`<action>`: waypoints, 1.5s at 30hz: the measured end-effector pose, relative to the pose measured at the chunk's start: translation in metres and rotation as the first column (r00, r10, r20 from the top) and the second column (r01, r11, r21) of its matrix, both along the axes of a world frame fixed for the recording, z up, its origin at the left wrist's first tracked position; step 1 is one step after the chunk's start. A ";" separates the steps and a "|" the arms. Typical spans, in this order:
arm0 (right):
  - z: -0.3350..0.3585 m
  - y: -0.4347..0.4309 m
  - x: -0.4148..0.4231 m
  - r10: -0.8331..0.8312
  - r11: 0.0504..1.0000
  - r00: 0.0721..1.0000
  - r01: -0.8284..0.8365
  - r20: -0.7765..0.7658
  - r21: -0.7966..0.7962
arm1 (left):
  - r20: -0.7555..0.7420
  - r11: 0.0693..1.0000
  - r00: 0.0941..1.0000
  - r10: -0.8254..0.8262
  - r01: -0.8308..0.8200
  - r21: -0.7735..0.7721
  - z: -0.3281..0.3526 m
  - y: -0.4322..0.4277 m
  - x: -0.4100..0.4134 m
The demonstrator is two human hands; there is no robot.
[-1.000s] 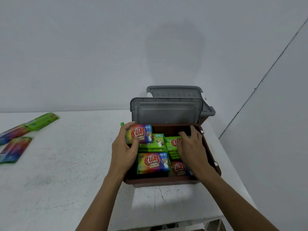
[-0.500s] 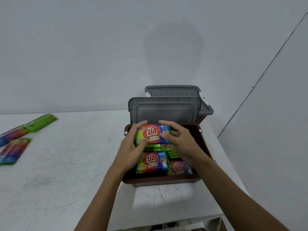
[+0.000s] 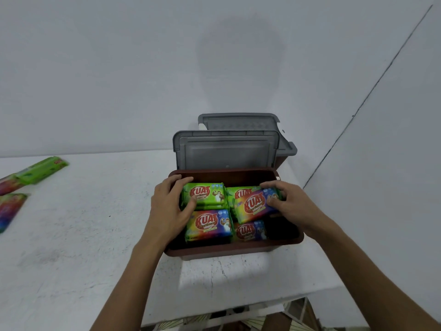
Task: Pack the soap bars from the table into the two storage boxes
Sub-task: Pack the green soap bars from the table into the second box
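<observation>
Half a second ago both hands held the rainbow bar [image 3: 256,204] at the rear centre of the box [image 3: 229,250]. Now my right hand [image 3: 290,206] alone pinches it, tilted over the rear-right green stack [image 3: 238,191] inside the box. My left hand [image 3: 170,209] has shifted to grip the rear-left green bar [image 3: 205,193]. Placement looks nearly complete. More bars [image 3: 40,169] remain on the table [image 3: 71,235], well apart at left.

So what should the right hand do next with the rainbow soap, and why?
Probably lower it flat and let go. The right hand pinches the rainbow soap bar, which is tilted over the back-right green bar inside the brown box, not yet lying level. The left hand grips the back-left green bar, so that side looks settled.
</observation>
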State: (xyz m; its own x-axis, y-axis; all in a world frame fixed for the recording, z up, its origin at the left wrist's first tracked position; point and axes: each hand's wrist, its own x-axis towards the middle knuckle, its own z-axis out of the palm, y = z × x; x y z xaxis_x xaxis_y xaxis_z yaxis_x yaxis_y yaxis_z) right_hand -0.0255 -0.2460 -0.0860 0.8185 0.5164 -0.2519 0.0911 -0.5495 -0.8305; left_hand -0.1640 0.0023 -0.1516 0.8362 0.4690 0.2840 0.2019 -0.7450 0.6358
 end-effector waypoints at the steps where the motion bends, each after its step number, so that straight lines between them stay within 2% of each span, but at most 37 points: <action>1: -0.003 -0.001 -0.001 0.000 0.999 1.000 0.000 0.001 -0.038 | -0.011 1.000 1.000 0.007 -0.007 0.004 -0.001 0.000 0.000; 10: -0.035 0.016 -0.006 0.085 0.952 0.994 -0.100 -0.064 -0.289 | -0.037 0.999 0.998 0.050 -0.049 0.023 -0.001 -0.004 0.000; 16: -0.044 0.022 -0.003 0.217 0.830 0.976 -0.178 0.012 -0.529 | -0.050 0.995 0.994 0.094 -0.092 0.038 -0.001 -0.006 -0.001; 24: -0.041 0.025 -0.003 0.264 0.765 0.962 -0.164 0.070 -0.622 | -0.068 0.990 0.988 0.139 -0.138 0.029 -0.004 -0.006 -0.001; 28: -0.015 0.037 -0.003 0.244 0.817 0.952 -0.100 0.184 -0.567 | -0.077 0.988 0.985 0.154 -0.155 -0.011 -0.004 -0.007 -0.003; 33: 0.021 0.076 -0.010 0.281 0.877 0.893 -0.089 0.352 -0.472 | -0.067 0.996 0.997 -0.029 0.023 -0.088 -0.001 0.008 -0.027; 35: 0.030 0.103 -0.020 0.312 0.894 0.863 -0.126 0.398 -0.429 | -0.052 0.991 0.998 -0.043 0.035 -0.132 0.003 0.027 -0.047; 38: 0.038 0.152 -0.041 0.338 0.913 0.844 -0.189 0.416 -0.361 | -0.089 0.980 0.996 0.026 -0.043 -0.195 0.010 0.067 -0.083; 41: 0.035 0.208 -0.064 0.396 0.907 0.826 -0.284 0.402 -0.310 | -0.145 0.976 0.980 0.139 -0.160 -0.149 0.008 0.115 -0.123; 45: 0.024 0.283 -0.103 0.511 0.853 0.778 -0.405 0.365 -0.330 | -0.202 0.944 0.934 0.294 -0.317 -0.095 0.001 0.176 -0.178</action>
